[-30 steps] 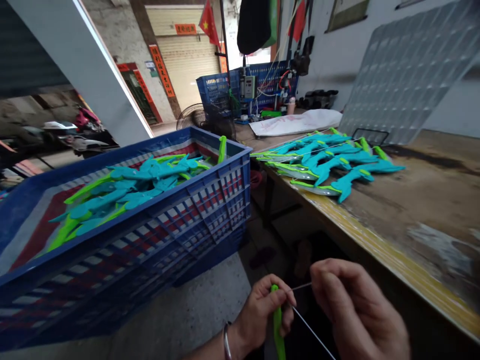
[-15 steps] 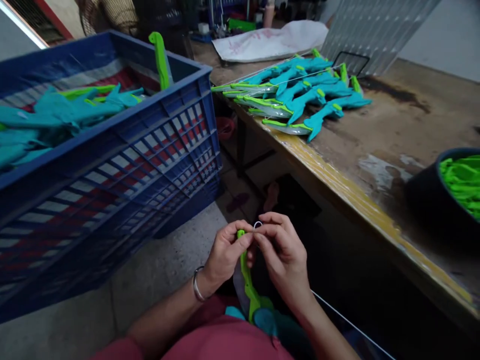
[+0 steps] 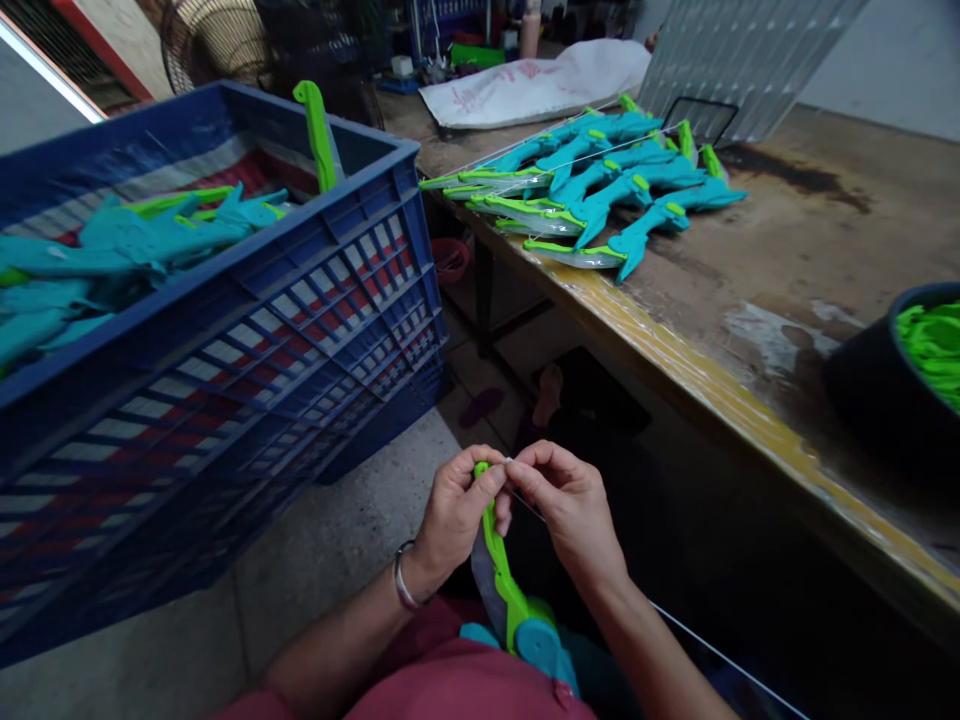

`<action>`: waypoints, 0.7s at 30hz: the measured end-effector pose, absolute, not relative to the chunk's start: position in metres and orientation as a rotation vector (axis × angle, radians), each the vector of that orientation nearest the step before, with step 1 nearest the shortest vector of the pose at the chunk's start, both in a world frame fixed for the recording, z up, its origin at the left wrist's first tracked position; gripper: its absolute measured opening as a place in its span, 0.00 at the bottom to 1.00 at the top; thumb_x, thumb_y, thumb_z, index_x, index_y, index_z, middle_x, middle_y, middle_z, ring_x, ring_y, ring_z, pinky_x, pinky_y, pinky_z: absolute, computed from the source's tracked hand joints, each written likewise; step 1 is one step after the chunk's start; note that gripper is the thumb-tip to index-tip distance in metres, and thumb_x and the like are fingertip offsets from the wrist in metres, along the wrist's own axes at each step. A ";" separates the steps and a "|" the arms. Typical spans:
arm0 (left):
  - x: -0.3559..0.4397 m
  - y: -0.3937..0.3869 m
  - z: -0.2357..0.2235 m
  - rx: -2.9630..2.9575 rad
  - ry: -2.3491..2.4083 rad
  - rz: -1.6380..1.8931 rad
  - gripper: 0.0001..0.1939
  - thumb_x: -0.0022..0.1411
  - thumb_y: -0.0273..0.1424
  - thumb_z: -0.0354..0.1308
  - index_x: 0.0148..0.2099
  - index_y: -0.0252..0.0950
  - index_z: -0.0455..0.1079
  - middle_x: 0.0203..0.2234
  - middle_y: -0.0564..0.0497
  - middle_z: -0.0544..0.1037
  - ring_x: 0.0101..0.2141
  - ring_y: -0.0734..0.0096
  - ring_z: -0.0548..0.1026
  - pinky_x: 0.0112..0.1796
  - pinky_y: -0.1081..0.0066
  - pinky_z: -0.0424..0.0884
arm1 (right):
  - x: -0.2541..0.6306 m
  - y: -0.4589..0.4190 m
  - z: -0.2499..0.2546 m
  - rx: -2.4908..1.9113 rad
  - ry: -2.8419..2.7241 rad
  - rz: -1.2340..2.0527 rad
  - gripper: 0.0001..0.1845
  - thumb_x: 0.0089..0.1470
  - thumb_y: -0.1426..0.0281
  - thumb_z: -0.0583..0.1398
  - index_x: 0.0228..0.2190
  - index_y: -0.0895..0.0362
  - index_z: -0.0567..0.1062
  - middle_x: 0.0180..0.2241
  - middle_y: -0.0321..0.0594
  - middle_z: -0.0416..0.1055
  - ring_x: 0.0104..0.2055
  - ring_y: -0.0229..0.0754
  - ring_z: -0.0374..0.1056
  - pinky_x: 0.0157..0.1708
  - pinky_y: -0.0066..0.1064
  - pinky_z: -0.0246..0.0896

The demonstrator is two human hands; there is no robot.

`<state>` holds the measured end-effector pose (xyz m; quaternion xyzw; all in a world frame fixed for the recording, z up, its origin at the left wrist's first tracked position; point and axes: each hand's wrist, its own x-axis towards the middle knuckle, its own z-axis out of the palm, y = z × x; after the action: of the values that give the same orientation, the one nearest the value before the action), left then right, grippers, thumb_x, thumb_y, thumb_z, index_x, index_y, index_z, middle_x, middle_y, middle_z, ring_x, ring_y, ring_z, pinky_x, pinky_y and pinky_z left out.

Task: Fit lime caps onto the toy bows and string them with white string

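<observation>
Low in front of my body is a toy bow (image 3: 496, 570) with a bright green limb, a clear greyish strip along it and a teal middle part. My left hand (image 3: 452, 508) is closed in a pinch around the green tip. Right beside it, my right hand (image 3: 576, 512) pinches a white string (image 3: 529, 504) between thumb and forefinger, close to the tip. The fingertips of both hands nearly touch, and the string end between them is partly hidden. More string runs out below my right forearm toward the lower right.
On the left stands a blue plastic crate (image 3: 247, 285) holding several teal and green bows. Several strung bows (image 3: 600, 190) lie on the wooden table (image 3: 810, 240). A black tub (image 3: 870, 390) of green parts sits at right. Farther back lies a white sack (image 3: 536, 85).
The white loop that stood up between my fingers is gone; the string now runs taut from the tip under my right hand. My right fingers have drawn together into a pinch.
</observation>
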<state>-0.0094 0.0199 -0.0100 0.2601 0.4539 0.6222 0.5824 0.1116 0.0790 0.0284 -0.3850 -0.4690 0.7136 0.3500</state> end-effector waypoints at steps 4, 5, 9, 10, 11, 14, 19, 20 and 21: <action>-0.008 0.022 -0.007 0.601 1.077 1.422 0.13 0.68 0.41 0.60 0.38 0.35 0.68 0.17 0.59 0.69 0.15 0.79 0.66 0.18 0.79 0.63 | 0.119 0.074 0.024 -0.959 -1.472 1.588 0.10 0.61 0.65 0.64 0.29 0.56 0.76 0.27 0.36 0.73 0.27 0.37 0.72 0.28 0.28 0.70; -0.008 0.023 -0.006 0.591 1.084 1.419 0.13 0.68 0.40 0.59 0.37 0.35 0.67 0.17 0.59 0.69 0.15 0.80 0.66 0.18 0.79 0.63 | 0.121 0.074 0.023 -0.950 -1.585 1.437 0.09 0.62 0.67 0.63 0.30 0.55 0.76 0.29 0.36 0.73 0.29 0.37 0.72 0.29 0.28 0.70; -0.006 0.024 -0.004 0.583 1.134 1.400 0.14 0.68 0.41 0.58 0.35 0.35 0.67 0.17 0.59 0.68 0.16 0.80 0.64 0.17 0.79 0.62 | 0.127 0.076 0.020 -0.837 -1.955 0.840 0.07 0.64 0.76 0.59 0.36 0.55 0.77 0.43 0.45 0.74 0.43 0.41 0.73 0.39 0.31 0.72; -0.006 0.024 -0.004 0.596 1.148 1.386 0.15 0.68 0.41 0.57 0.35 0.36 0.66 0.17 0.59 0.68 0.15 0.80 0.64 0.17 0.79 0.61 | 0.128 0.078 0.020 -0.784 -2.011 0.736 0.08 0.64 0.77 0.58 0.37 0.55 0.76 0.46 0.47 0.74 0.46 0.43 0.73 0.42 0.33 0.73; -0.006 0.025 -0.005 0.609 1.158 1.372 0.15 0.68 0.42 0.57 0.35 0.36 0.66 0.16 0.59 0.67 0.15 0.79 0.64 0.17 0.79 0.61 | 0.129 0.079 0.019 -0.728 -2.062 0.656 0.08 0.64 0.78 0.57 0.39 0.55 0.76 0.48 0.48 0.73 0.49 0.44 0.72 0.44 0.35 0.73; -0.007 0.025 -0.008 0.620 1.165 1.362 0.16 0.68 0.43 0.57 0.35 0.36 0.66 0.15 0.59 0.67 0.15 0.78 0.64 0.16 0.79 0.60 | 0.128 0.083 0.019 -0.579 -2.174 0.550 0.08 0.65 0.78 0.57 0.41 0.56 0.75 0.46 0.48 0.75 0.47 0.43 0.72 0.43 0.35 0.73; -0.008 0.026 -0.009 0.599 1.142 1.358 0.16 0.68 0.43 0.57 0.34 0.36 0.66 0.16 0.58 0.67 0.15 0.78 0.64 0.16 0.78 0.61 | 0.125 0.080 0.023 -0.771 -2.087 0.755 0.07 0.66 0.75 0.57 0.36 0.55 0.74 0.34 0.40 0.75 0.34 0.39 0.72 0.34 0.30 0.70; -0.009 0.025 -0.009 0.610 1.133 1.358 0.17 0.68 0.43 0.57 0.34 0.36 0.66 0.16 0.58 0.67 0.15 0.79 0.64 0.17 0.78 0.61 | 0.124 0.079 0.023 -0.849 -2.017 0.863 0.06 0.66 0.74 0.58 0.36 0.55 0.74 0.32 0.38 0.75 0.32 0.38 0.72 0.32 0.29 0.70; -0.009 0.025 -0.008 0.625 1.125 1.356 0.17 0.69 0.44 0.57 0.34 0.35 0.66 0.17 0.58 0.67 0.15 0.78 0.64 0.17 0.78 0.62 | 0.124 0.078 0.024 -0.908 -1.945 0.967 0.05 0.66 0.72 0.59 0.36 0.55 0.74 0.30 0.36 0.74 0.30 0.37 0.72 0.31 0.28 0.69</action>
<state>-0.0087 0.0247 -0.0085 0.2690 0.4842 0.5836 0.5938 0.1241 0.0778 0.0237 -0.3563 -0.7630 0.3793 0.3833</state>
